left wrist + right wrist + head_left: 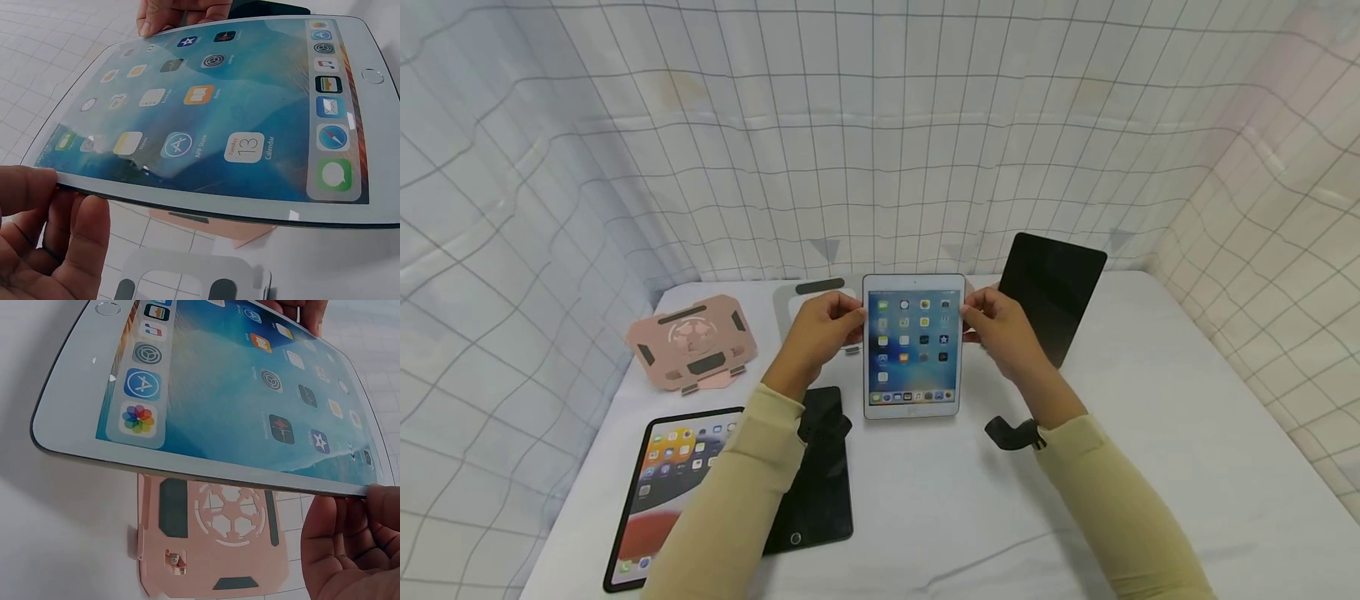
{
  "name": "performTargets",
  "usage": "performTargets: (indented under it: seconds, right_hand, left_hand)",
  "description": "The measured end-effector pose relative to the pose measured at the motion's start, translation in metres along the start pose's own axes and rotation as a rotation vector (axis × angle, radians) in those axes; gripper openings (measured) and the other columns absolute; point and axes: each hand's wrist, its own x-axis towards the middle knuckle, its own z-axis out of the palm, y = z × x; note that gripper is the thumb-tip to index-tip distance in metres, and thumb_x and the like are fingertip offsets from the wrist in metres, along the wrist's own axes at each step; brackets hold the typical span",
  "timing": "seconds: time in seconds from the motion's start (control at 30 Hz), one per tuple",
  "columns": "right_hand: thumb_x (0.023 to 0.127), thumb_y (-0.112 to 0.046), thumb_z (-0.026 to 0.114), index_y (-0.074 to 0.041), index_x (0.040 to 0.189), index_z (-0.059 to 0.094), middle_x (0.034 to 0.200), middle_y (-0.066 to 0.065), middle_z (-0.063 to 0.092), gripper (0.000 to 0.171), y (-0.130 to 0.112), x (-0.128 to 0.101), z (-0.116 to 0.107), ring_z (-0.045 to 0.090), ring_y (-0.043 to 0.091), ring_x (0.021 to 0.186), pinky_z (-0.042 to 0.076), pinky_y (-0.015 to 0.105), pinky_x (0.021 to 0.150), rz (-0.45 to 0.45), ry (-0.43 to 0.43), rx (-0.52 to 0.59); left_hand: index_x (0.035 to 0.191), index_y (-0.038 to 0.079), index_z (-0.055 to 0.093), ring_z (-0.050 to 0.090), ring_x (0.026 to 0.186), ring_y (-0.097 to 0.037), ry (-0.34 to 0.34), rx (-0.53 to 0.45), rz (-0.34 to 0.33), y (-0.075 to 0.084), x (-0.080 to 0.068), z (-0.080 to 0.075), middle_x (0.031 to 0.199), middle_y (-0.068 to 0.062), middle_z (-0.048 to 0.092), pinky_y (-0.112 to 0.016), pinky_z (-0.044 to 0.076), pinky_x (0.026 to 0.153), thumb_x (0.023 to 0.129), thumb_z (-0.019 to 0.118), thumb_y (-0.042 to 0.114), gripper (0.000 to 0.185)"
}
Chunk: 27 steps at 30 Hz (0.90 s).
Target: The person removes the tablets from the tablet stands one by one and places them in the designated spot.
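A white tablet (913, 350) with its screen lit and rows of app icons stands upright between my two hands in the head view. My left hand (822, 335) pinches its left edge near the top, thumb in front and fingers behind. At the opposite edge, my right hand (1000, 327) pinches it the same way. The left wrist view gives the tablet's screen (187, 112) at a slant, with the left thumb on its border. Behind the tablet, a pink stand (200, 565) with dark pads and a round cut-out shows in the right wrist view.
A grey stand (782, 304) is partly hidden behind my left hand. Farther left sits another pink stand (662, 337). A dark-screened tablet (1052, 287) leans upright at the right. Near my left forearm lie a lit tablet (658, 492) and a black tablet (820, 508).
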Motion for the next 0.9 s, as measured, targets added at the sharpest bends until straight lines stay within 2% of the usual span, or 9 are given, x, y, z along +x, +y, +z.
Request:
performTargets:
  seconds: [0.17,0.37,0.6,0.9]
  right_hand:
    - [0.103,-0.017,0.055,-0.003,0.111,0.055,0.106,0.016,0.057,0.016,0.003,-0.006,0.004,0.061,0.03,0.095,0.057,0.03,0.082,0.016,-0.025,-0.003]
    - [0.104,-0.016,0.054,-0.002,0.111,0.055,0.106,0.017,0.058,0.015,0.005,-0.011,0.008,0.061,0.03,0.096,0.057,0.031,0.082,0.052,-0.05,-0.013]
    - [0.104,-0.016,0.053,-0.003,0.111,0.055,0.106,0.017,0.058,0.015,0.01,-0.016,0.013,0.061,0.03,0.094,0.057,0.031,0.082,0.084,-0.077,-0.019]
    - [0.104,-0.013,0.053,0.0,0.109,0.056,0.1,0.017,0.059,0.015,0.016,-0.022,0.017,0.062,0.028,0.088,0.058,0.032,0.08,0.063,-0.119,-0.025]
  left_hand:
    - [0.112,0.001,0.06,0.063,0.089,-0.024,0.016,-0.005,-0.016,-0.006,-0.007,-0.001,0.103,-0.014,0.06,-0.036,0.057,0.084,0.099,0.061,0.014,0.018]
    - [0.112,0.001,0.06,0.063,0.092,-0.025,0.012,0.018,-0.045,-0.011,-0.016,-0.002,0.104,-0.014,0.06,-0.032,0.057,0.083,0.1,0.061,0.014,0.018]
    - [0.11,0.0,0.06,0.063,0.088,-0.024,0.01,0.033,-0.068,-0.016,-0.025,-0.004,0.102,-0.015,0.06,-0.032,0.058,0.079,0.1,0.06,0.013,0.016]
    - [0.112,-0.002,0.06,0.061,0.085,-0.023,0.009,0.007,-0.105,-0.023,-0.036,-0.005,0.1,-0.015,0.06,-0.03,0.058,0.078,0.1,0.06,0.012,0.018]
